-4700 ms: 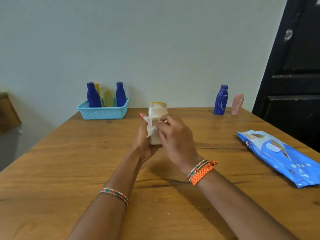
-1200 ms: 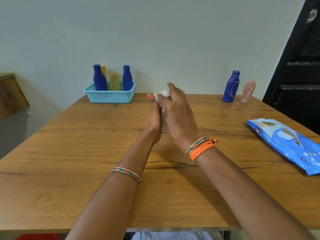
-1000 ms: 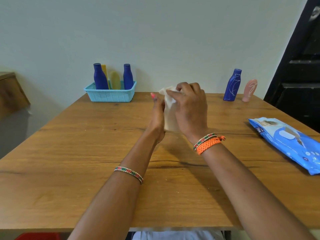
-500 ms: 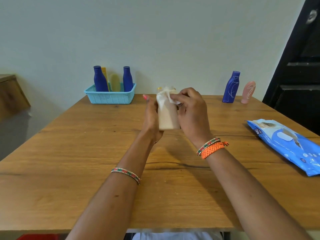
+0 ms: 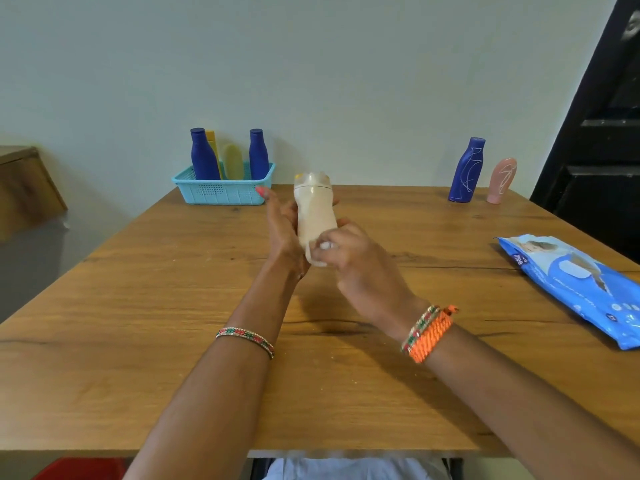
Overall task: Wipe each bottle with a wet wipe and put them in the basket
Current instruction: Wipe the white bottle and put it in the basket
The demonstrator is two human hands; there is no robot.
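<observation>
At frame centre, above the wooden worktop (image 5: 138,306), the left hand (image 5: 282,233) holds the cream plastic bottle (image 5: 314,216) upright, fingers curled behind it. The right hand (image 5: 356,268) pinches a balled white wet wipe (image 5: 323,244) against its base. Wiping looks nearly finished; next the bottle would go up-left into the turquoise plastic basket (image 5: 221,192), between the bottles already standing there.

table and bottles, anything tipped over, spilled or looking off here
Nothing stands out. The blue bottle and pink bottle stand upright at the table's far right, the basket sits level with its bottles upright, and the wipes pack lies flat. No spill shows.
</observation>
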